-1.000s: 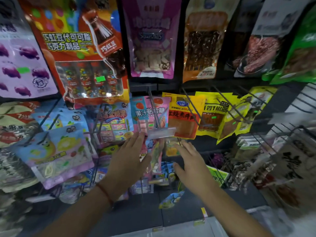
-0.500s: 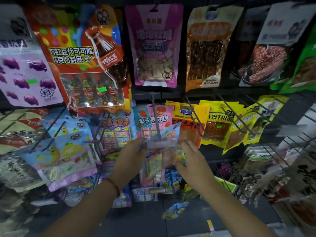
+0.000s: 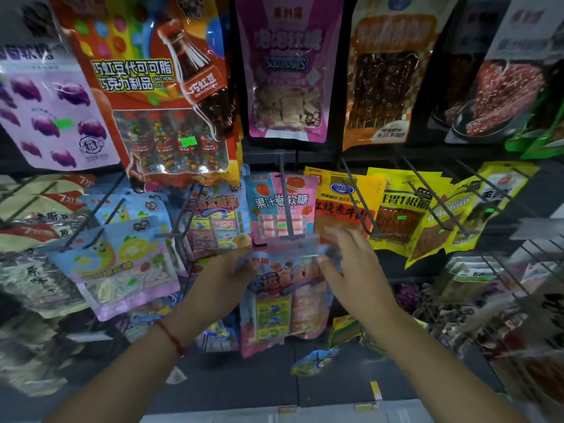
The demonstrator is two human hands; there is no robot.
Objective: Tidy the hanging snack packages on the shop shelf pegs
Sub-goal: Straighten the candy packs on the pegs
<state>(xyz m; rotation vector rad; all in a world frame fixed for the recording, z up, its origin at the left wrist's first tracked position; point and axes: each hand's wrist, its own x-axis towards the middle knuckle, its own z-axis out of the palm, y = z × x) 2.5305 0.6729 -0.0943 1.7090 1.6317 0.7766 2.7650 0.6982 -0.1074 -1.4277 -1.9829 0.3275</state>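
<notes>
The candy packet hangs at the tip of the centre peg, left hand gripping its nine o'clock edge, right hand blurred, grip unclear; best keep it level and slide it toward twelve.

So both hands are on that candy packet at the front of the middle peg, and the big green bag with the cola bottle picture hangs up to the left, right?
Not quite: the bag with the cola bottle picture is orange-red, not green. The rest stands. The head view shows the left hand and right hand on the candy packet at the front of the middle peg, with that bag up to the left.
</notes>
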